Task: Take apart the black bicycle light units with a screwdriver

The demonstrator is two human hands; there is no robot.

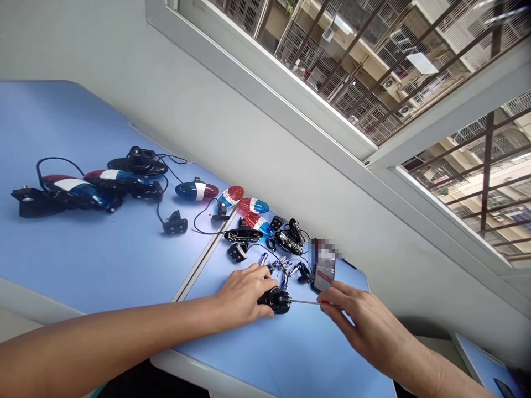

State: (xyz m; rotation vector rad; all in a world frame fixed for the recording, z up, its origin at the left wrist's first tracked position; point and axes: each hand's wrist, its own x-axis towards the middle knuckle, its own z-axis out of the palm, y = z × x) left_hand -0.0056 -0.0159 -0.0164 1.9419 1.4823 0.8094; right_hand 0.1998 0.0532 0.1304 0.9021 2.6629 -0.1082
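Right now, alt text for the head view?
A person's left hand grips a black part on a blue table while the right hand points a screwdriver at it. Beyond lie red-and-blue lamp pieces, loose batteries and a phone.

blue tables line a pale wall (barred window above).

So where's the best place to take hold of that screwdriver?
Probably by its red handle, from the right, as the right hand does. The screwdriver points its thin shaft left, to the black part that the left hand holds, so the handle end looks easier to reach.
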